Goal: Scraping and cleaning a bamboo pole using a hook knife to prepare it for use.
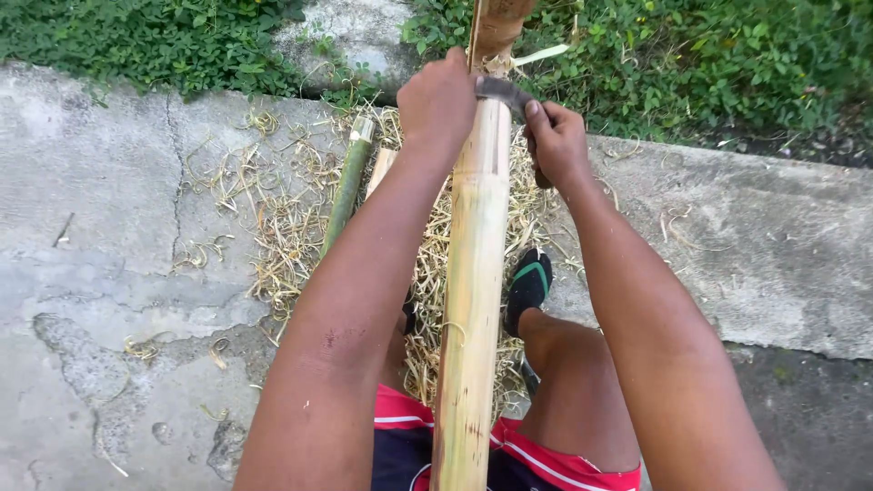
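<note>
Evidently the scraping of the bamboo pole [475, 273] is well under way. Its near length, from the lap up to the hands, shows pale yellow and stripped, with only small dark flecks near the bottom, while the far end beyond the blade is browner and rougher, so I judge that part remains to be worked. A thick litter of dry shavings [291, 218] lies on the concrete floor [109, 200] under and to the left of the pole, which fits a good deal of material already taken off.

The pole runs from between the knees, over the red and dark shorts [536, 459], away toward the green plants [709, 64] beyond the concrete edge. The left hand [438, 102] is closed in a fist at the pole's left side, on one end of a dark curved blade [502, 91] that lies across the pole. The right hand [556, 141] is closed at the pole's right side, gripping the blade's other end, thumb pointing forward. Both hands sit at the boundary between clean and rough surface.

A thinner green bamboo stick [348, 182] lies on the shavings just left of the left forearm. A foot in a dark sandal [529, 284] rests right of the pole.
</note>
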